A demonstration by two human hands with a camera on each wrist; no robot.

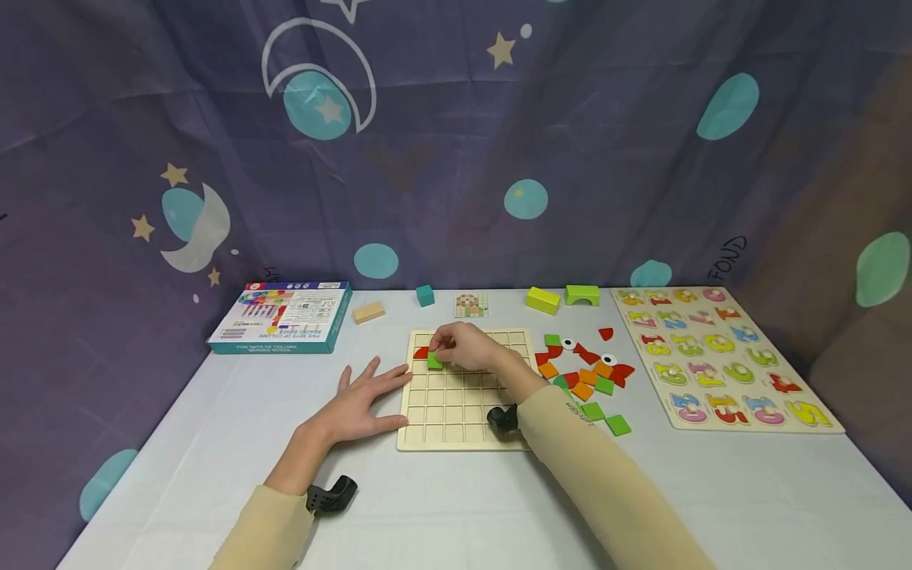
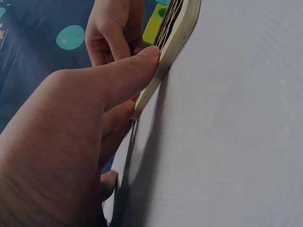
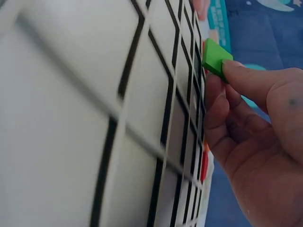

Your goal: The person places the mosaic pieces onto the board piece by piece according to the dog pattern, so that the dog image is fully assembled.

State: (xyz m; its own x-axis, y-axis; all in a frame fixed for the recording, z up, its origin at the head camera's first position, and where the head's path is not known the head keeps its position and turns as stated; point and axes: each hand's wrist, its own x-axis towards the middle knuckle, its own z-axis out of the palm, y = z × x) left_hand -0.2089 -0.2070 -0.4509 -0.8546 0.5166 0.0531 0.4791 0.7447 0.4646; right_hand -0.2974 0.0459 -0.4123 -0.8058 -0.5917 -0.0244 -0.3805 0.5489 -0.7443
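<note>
A wooden board (image 1: 435, 413) with a raised square grid lies flat on the white table. My right hand (image 1: 466, 347) pinches a green square tile (image 3: 216, 56) between thumb and fingers, over the upper left part of the grid. Right beside that tile, a red piece (image 1: 421, 353) with a curved edge sits near the board's top left corner. My left hand (image 1: 359, 405) has its fingers spread, thumb and fingertips touching the board's left edge, as the left wrist view also shows. The right hand and forearm hide some of the grid's right side.
Loose red, orange and green pieces (image 1: 617, 425) lie scattered right of the board. A number puzzle board (image 1: 720, 372) is at the right. Behind are a patterned card (image 1: 471, 305), yellow block (image 1: 543, 300), green arch (image 1: 582, 294), teal cube (image 1: 425, 295), plain wooden block (image 1: 368, 312) and box (image 1: 281, 317).
</note>
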